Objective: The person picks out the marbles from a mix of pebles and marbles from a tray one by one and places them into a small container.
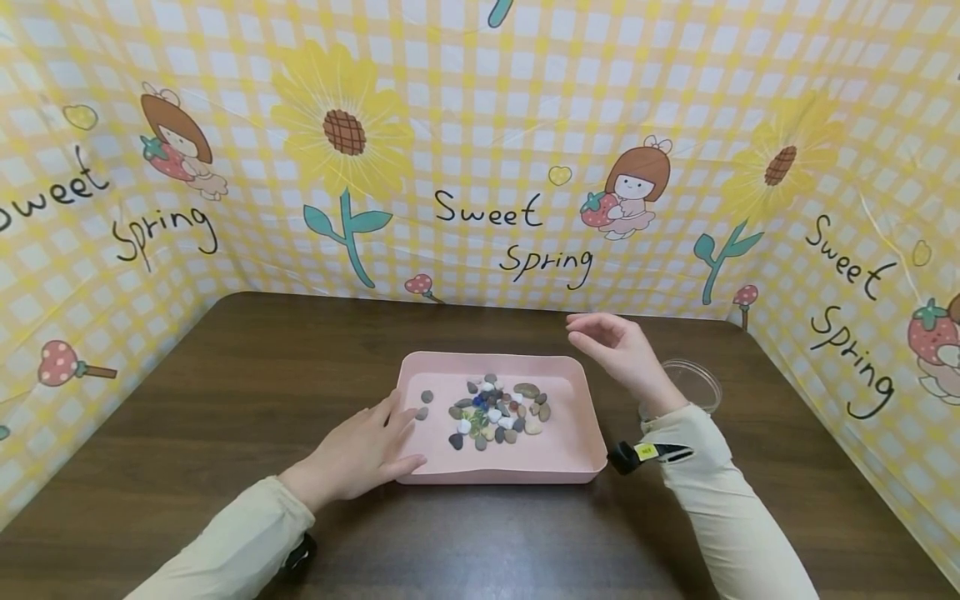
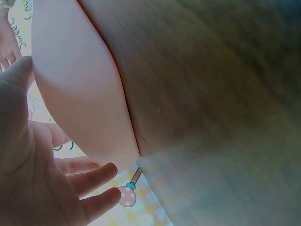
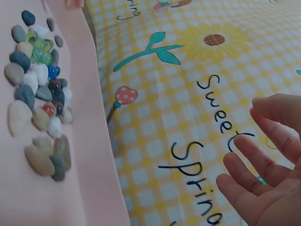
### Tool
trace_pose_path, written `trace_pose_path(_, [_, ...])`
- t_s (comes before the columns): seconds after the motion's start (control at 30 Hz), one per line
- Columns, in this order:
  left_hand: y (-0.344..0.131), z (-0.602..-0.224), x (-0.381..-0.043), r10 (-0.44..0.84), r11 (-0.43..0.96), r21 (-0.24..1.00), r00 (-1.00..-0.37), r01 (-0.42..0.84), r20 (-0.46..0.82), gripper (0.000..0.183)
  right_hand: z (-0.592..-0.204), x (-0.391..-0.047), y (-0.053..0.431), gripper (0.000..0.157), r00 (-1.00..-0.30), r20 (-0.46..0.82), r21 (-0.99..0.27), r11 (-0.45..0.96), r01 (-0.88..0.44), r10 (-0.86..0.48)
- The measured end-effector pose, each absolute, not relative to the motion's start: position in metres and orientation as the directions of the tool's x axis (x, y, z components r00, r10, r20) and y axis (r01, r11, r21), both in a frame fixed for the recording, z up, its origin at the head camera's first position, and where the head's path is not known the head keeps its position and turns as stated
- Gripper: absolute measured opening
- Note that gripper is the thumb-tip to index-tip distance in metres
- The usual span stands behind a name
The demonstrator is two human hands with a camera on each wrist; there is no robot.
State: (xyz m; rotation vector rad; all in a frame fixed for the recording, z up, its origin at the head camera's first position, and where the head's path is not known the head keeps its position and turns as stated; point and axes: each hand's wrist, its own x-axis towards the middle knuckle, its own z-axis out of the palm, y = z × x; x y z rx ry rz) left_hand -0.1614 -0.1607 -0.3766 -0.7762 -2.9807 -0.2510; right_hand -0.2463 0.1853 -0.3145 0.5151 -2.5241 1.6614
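Note:
A shallow pink tray stands on the table, holding a loose cluster of pebbles in grey, white, tan and dark tones. Glass marbles lie among them: green marbles, blue marbles and reddish ones. Two grey pebbles lie apart near the tray's left side. My left hand rests at that left side with fingers spread; its thumb touches the rim in the left wrist view. Above and beyond the tray's right back corner, my right hand hovers with loosely bent fingers, holding nothing.
A clear round container stands right of the tray, partly hidden behind the right wrist. Around the back and sides of the brown wooden table hangs a yellow checked cloth with printed flowers.

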Motion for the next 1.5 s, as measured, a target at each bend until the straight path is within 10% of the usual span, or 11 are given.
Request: trace_pose_path(1.5, [-0.160,-0.378,-0.162,0.476,0.862,0.141,-0.873,0.487,0.109,0.063,-0.372,-0.285,0.139,0.019,-0.838,-0.154,-0.805,0.558,-0.201,-0.524])
